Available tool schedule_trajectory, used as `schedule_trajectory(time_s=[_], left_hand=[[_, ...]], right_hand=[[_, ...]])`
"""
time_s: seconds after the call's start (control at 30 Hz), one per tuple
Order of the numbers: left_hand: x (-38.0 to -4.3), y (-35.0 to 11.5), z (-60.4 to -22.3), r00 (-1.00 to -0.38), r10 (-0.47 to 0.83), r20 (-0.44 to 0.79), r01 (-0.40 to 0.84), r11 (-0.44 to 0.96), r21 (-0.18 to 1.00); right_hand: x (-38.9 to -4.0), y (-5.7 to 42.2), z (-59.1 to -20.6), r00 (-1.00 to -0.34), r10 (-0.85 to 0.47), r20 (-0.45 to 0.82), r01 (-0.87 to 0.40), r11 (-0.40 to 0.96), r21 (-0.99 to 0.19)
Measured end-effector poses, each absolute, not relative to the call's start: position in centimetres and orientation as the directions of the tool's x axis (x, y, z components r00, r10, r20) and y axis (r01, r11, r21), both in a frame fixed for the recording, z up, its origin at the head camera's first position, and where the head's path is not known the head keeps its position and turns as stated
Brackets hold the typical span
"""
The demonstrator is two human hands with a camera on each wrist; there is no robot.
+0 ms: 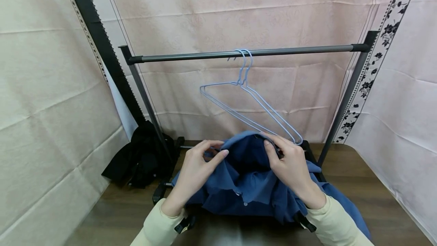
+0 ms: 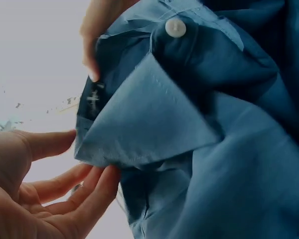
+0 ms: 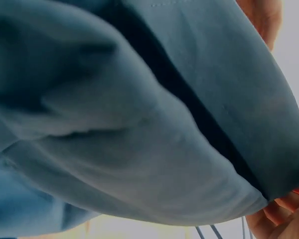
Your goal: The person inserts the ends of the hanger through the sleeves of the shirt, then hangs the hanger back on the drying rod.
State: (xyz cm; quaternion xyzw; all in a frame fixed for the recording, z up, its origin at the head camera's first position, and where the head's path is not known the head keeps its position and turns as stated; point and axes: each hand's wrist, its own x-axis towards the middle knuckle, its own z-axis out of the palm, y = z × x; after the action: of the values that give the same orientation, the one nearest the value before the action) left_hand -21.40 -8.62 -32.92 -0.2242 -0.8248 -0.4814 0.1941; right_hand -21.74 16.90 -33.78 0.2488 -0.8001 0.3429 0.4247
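Note:
A blue button-up shirt [image 1: 246, 189] is bunched up in front of me, its collar [image 2: 144, 114] lifted toward the rack. My left hand [image 1: 201, 168] pinches the collar's left side between thumb and fingers. On the right side, my right hand [image 1: 291, 160] grips the collar edge with its thumb inside the neck opening. A white button [image 2: 175, 28] shows close to the collar in the left wrist view. Cloth fills most of the right wrist view, where the fingers [image 3: 284, 211] hold the fabric at the lower right corner. The shirt's lower part is hidden.
Two light-blue wire hangers [image 1: 218, 84] hang from the dark rail [image 1: 191, 55] of a rack, just behind the shirt. A black piece of clothing [image 1: 146, 158] lies by the rack's left post. Wooden tabletop [image 1: 102, 215] extends below; pale cloth walls [image 1: 51, 105] surround it.

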Motion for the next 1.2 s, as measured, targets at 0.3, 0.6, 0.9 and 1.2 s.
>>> schedule_trajectory(time_s=[0.3,0.6,0.9,1.2], left_hand=[[-22.2,-7.7,-33.5,-0.88,0.245,0.406,0.465,0.278,0.841],[-22.4,-7.3,-33.0,-0.93,0.213,0.3,0.318,0.058,0.946],[-22.6,-8.6,-33.3,-0.811,0.125,0.572,0.575,0.355,0.737],[-22.9,-10.2,-33.4,-0.727,0.15,0.671,0.639,0.506,0.58]], right_hand=[[-21.9,16.3,-34.3,-0.512,-0.136,0.848,-0.706,0.629,-0.326],[-22.1,16.4,-34.8,-0.548,-0.154,0.822,-0.689,0.641,-0.339],[-22.4,17.6,-35.1,-0.581,-0.134,0.803,-0.629,0.7,-0.338],[-22.5,19.0,-34.5,-0.59,-0.176,0.788,-0.647,0.686,-0.332]])
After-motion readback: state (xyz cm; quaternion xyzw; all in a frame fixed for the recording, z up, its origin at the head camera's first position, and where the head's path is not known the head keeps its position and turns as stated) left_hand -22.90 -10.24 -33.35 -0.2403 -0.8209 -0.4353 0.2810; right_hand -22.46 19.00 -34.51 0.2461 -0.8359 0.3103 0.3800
